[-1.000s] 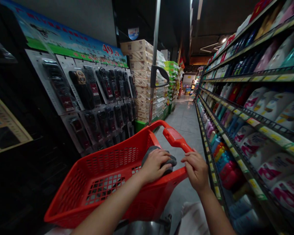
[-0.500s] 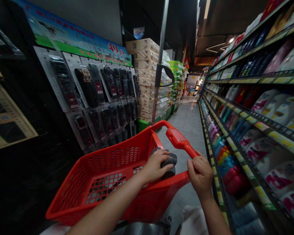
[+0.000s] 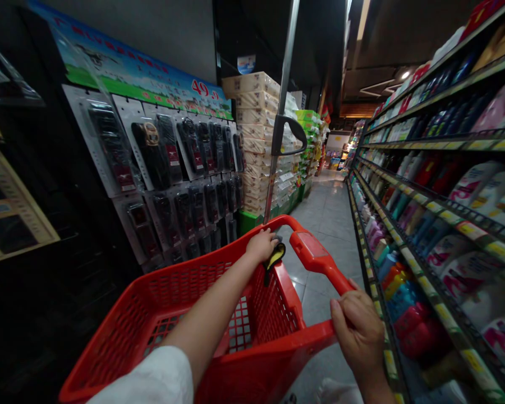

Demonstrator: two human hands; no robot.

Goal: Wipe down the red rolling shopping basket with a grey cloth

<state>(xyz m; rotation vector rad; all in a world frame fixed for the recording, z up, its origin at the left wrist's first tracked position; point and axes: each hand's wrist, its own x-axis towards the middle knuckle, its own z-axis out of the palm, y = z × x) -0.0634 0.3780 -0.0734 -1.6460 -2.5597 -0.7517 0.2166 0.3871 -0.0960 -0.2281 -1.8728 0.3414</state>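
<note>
My left hand is closed on a folded grey cloth with a yellow inner side and a black edge. It presses the cloth against the far rim of a red plastic shopping cart. Part of the cloth hangs down inside the basket wall; the fingertips are partly hidden behind it. At the right, my right hand grips the cart's red handle near its lower end, with the fingers wrapped round it.
Left of the cart, packaged belts hang on a display. Stacked pale boxes stand behind a metal pole with a dark grip. Shelves of bottles line the right side. A grey tiled aisle runs ahead.
My left hand has moved the cloth forward along the rim to the far corner, and its yellow side now shows. My right hand stays on the handle.
</note>
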